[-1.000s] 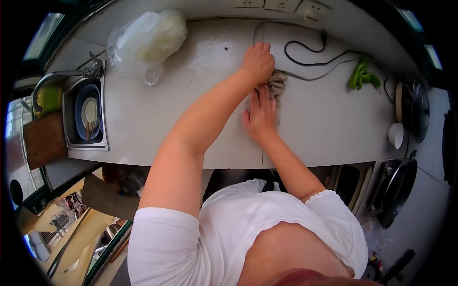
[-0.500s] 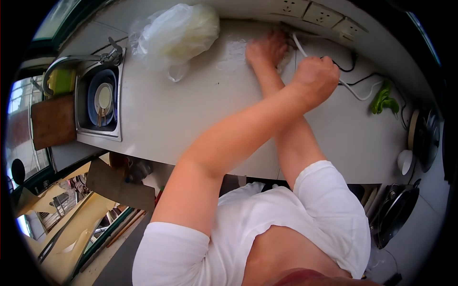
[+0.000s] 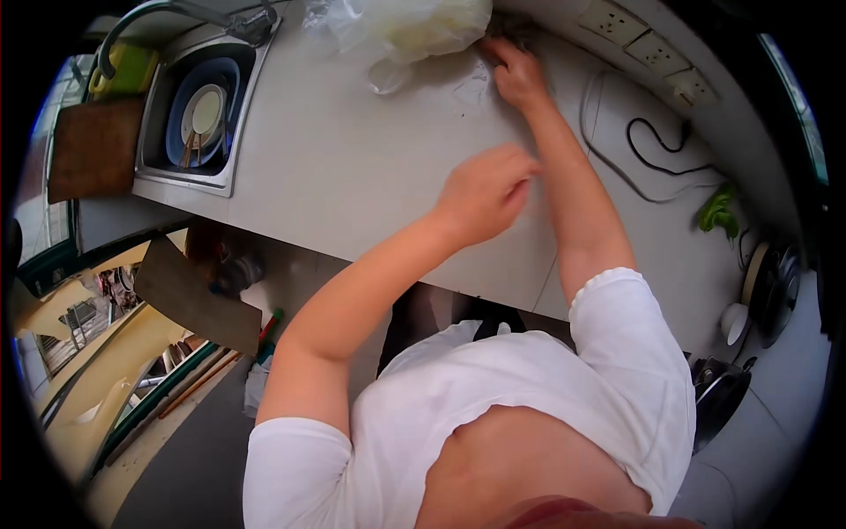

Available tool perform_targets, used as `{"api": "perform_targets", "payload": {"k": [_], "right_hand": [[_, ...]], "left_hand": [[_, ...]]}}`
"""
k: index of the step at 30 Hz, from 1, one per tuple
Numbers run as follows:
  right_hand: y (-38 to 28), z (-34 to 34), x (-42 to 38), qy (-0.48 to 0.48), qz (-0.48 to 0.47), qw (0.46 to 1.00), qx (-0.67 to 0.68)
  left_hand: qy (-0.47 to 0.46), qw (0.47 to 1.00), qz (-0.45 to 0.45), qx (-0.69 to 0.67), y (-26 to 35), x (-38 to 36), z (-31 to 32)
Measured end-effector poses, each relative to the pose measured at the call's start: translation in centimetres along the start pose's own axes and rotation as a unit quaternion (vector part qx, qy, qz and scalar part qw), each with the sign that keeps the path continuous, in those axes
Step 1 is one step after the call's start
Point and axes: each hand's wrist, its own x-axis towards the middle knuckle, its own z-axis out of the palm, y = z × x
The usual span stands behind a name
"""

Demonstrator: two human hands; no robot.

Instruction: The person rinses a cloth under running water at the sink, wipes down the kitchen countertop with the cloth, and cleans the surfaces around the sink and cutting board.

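My right hand (image 3: pixel 520 75) reaches to the back of the counter, beside a clear plastic bag (image 3: pixel 441 26) with something pale inside. Its fingers press on a crumpled greyish thing that looks like a cloth (image 3: pixel 515 32), mostly hidden at the wall. My left hand (image 3: pixel 487 192) hovers over the counter, left of my right forearm, fingers curled and slightly blurred, with nothing visible in them. A pale cable (image 3: pixel 608 163) lies loose on the counter right of my right forearm. Shiny wet-looking marks (image 3: pixel 473 84) show on the counter below the bag.
At left a sink (image 3: pixel 231 172) holds a blue basin (image 3: pixel 179 115) with bowls and chopsticks, under a tap (image 3: pixel 251 26). Green peppers (image 3: pixel 718 212), a black cord (image 3: pixel 648 157) and dark pans (image 3: pixel 775 295) are at right. Sockets (image 3: pixel 656 53) line the wall.
My left hand has let go of the pale cable and moved left and down. My right hand has shifted back towards the wall and the bag. My arms no longer cross, and the view has shifted.
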Motion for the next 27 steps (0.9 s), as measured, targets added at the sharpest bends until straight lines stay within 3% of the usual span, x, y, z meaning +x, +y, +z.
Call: {"api": "perform_targets", "payload": {"k": [5,8,14,16,19,23,25,27], "right_hand": [[-4.3,0.8,-5.0,-0.08,-0.069,0.994,-0.019],[-9.4,2.6,-8.8,-0.14,-0.059,0.988,0.02],[-17.9,5.6,-14.7,-0.106,-0.065,0.99,0.068],[-18.1,4.9,-14.4,-0.105,0.017,0.962,0.25],[-16.6,1.5,-13.5,-0.087,0.147,0.861,0.478],[-11.2,-9.2,-12.8,-0.049,0.174,0.866,0.465],[-7.1,-11.7,-13.1,-0.024,0.153,0.935,0.318],[-4.8,-11.5,-14.1,-0.017,0.2,0.956,0.215]], "left_hand": [[0.01,0.985,-0.154,-0.08,-0.4,-9.5,-4.3],[0.005,0.972,-0.21,-0.106,0.2,-13.4,-5.1],[0.009,0.974,-0.199,-0.104,1.8,-17.4,-6.2],[0.001,0.974,-0.205,-0.095,2.5,-17.9,-6.6],[0.0,0.977,-0.196,-0.088,2.9,-18.7,-7.3],[0.006,0.974,-0.201,-0.101,2.7,-19.9,-8.0],[0.002,0.971,-0.211,-0.109,2.4,-20.9,-8.2],[-0.004,0.969,-0.218,-0.114,2.1,-21.9,-8.4]]}}
